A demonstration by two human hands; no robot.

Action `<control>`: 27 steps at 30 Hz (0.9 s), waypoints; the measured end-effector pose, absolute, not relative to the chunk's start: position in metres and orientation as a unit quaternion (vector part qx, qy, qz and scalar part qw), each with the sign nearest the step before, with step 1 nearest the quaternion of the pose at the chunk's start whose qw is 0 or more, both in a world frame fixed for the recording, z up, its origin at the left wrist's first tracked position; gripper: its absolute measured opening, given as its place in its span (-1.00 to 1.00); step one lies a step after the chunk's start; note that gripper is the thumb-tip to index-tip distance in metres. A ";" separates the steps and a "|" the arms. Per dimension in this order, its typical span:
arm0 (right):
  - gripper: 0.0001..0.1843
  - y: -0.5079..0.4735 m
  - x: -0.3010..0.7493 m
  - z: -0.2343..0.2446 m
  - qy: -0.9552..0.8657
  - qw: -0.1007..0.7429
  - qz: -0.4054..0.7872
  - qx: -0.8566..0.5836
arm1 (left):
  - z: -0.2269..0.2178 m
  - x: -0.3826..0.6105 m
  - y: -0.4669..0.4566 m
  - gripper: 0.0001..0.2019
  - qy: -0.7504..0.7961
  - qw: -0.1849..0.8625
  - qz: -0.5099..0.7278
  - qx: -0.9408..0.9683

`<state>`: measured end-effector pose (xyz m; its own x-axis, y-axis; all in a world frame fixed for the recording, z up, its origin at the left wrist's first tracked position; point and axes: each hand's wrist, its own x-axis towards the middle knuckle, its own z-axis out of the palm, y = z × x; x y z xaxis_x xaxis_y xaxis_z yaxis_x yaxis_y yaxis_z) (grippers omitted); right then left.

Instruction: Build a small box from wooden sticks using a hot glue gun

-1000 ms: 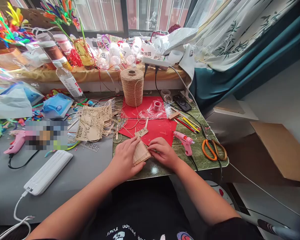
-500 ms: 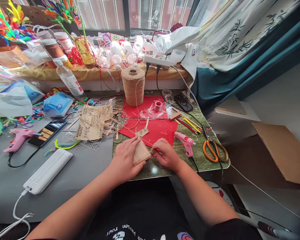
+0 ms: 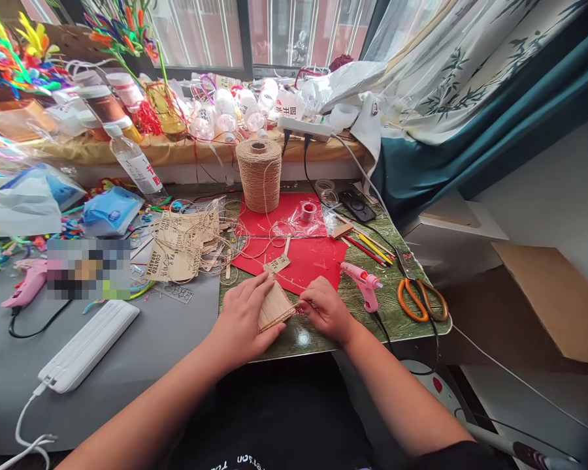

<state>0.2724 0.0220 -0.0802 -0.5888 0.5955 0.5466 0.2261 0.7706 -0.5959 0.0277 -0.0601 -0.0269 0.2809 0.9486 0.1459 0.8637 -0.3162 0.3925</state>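
A small flat panel of pale wooden sticks (image 3: 277, 305) lies tilted under my left hand (image 3: 242, 314), whose fingers rest over its left side while the thumb grips the near edge. At the panel's right corner, my right hand (image 3: 327, 309) is closed in a pinch on a thin strand of twine (image 3: 297, 303) that runs along the panel's near edge. Just beyond the panel sits a small printed wooden piece (image 3: 277, 263) with a stick. The big spool of twine (image 3: 259, 177) stands upright farther back, a strand trailing from it.
Right of my right hand lie a pink glue gun (image 3: 365, 284) and orange-handled scissors (image 3: 414, 297). Red sheets (image 3: 313, 258), pencils (image 3: 372, 248) and tape (image 3: 308, 210) are behind. Printed wood sheets (image 3: 176, 248) and a white power bank (image 3: 89, 344) lie left.
My right hand's fingers have come down toward the panel's corner with the twine. My left hand stays on the panel. The whole view has shifted slightly.
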 end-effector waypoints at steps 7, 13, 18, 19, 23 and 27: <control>-0.89 0.017 0.270 -0.086 -0.850 0.433 0.173 -0.243 | -0.026 0.028 -0.059 -0.24 0.570 0.109 0.182 0.794; -0.94 0.016 0.267 -0.083 -0.833 0.468 0.164 -0.245 | -0.025 0.029 -0.057 -0.22 0.574 0.119 0.174 0.791; -0.93 0.016 0.265 -0.084 -0.830 0.465 0.170 -0.256 | -0.024 0.029 -0.058 -0.17 0.572 0.128 0.186 0.789; -0.93 0.016 0.265 -0.084 -0.832 0.460 0.173 -0.257 | -0.023 0.029 -0.059 -0.18 0.572 0.132 0.189 0.787; -0.94 0.017 0.268 -0.082 -0.840 0.438 0.197 -0.251 | -0.019 0.024 -0.059 -0.11 0.561 0.161 0.179 0.792; -0.94 0.014 0.274 -0.082 -0.839 0.426 0.221 -0.256 | -0.010 0.011 -0.058 -0.01 0.519 0.208 0.141 0.817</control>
